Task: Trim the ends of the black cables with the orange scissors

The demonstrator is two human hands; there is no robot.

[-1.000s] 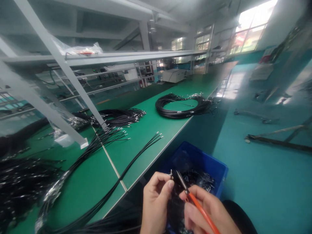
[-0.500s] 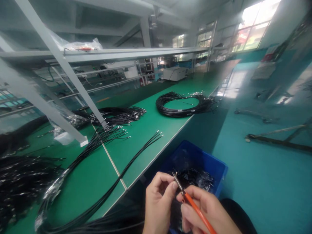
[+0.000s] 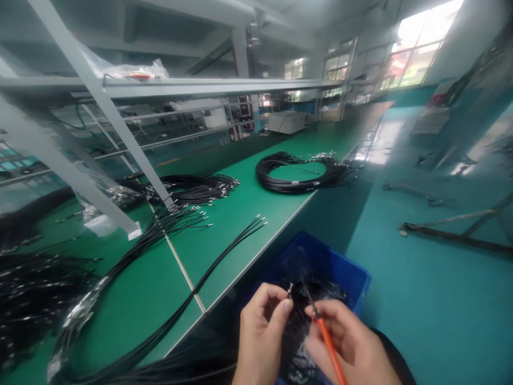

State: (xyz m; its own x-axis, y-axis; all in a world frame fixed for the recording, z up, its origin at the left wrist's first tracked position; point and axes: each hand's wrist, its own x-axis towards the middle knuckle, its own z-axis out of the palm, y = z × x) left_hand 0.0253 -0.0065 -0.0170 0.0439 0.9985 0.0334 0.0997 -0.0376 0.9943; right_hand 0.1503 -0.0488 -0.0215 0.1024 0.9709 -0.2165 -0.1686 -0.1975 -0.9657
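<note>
My left hand [image 3: 264, 326] pinches a black cable end [image 3: 290, 293] between thumb and forefinger, its small metal tip pointing up. The rest of that cable is hidden by the hand. My right hand [image 3: 344, 337] is closed around a hand tool with an orange handle [image 3: 332, 347] and a slim dark metal front, blurred by motion. The tool's tip is a little right of the cable end, apart from it. Behind and below both hands stands a blue bin [image 3: 336, 267] holding black pieces and clear plastic.
On the green bench [image 3: 236, 208] lie a coil of black cables [image 3: 280, 187], a second bundle [image 3: 200, 190] and long cables [image 3: 200, 278] curving along the front. A grey shelf post [image 3: 120, 139] rises at left. A wheeled stand leg [image 3: 452, 238] is on the floor at right.
The tool in my right hand has moved right and away from the cable end, which it was touching or close to. My left hand has hardly moved.
</note>
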